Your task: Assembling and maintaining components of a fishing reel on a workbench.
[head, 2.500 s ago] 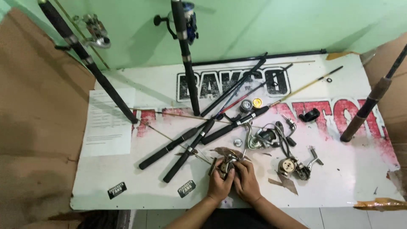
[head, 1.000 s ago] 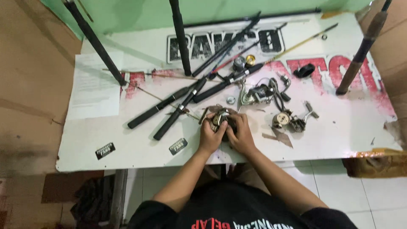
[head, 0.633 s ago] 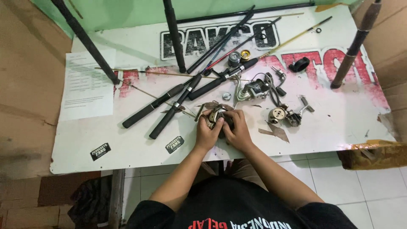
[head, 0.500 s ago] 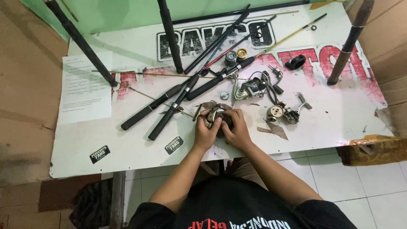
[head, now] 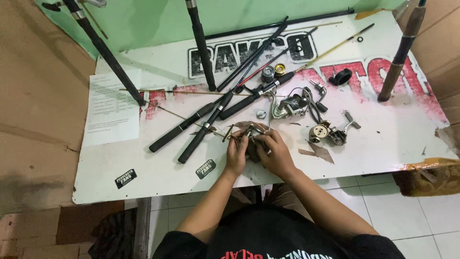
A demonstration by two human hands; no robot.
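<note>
Both hands unmoved since earlier frames; only camera view shifts. Left hand (head: pixel 236 154) and right hand (head: pixel 274 154) stay curled tight around small reel (head: pixel 252 135), near worktop (head: pixel 143 182) front edge. Work ongoing.

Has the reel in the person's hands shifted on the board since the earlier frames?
No. The reel sits just below the black rod handles as before; only the camera moved.

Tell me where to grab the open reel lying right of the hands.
Take the open reel by its round metal body, coming down from above on its left end. The crank handle juts out to the right and would likely swing, while the body lies flat and clear of the right hand.
</note>
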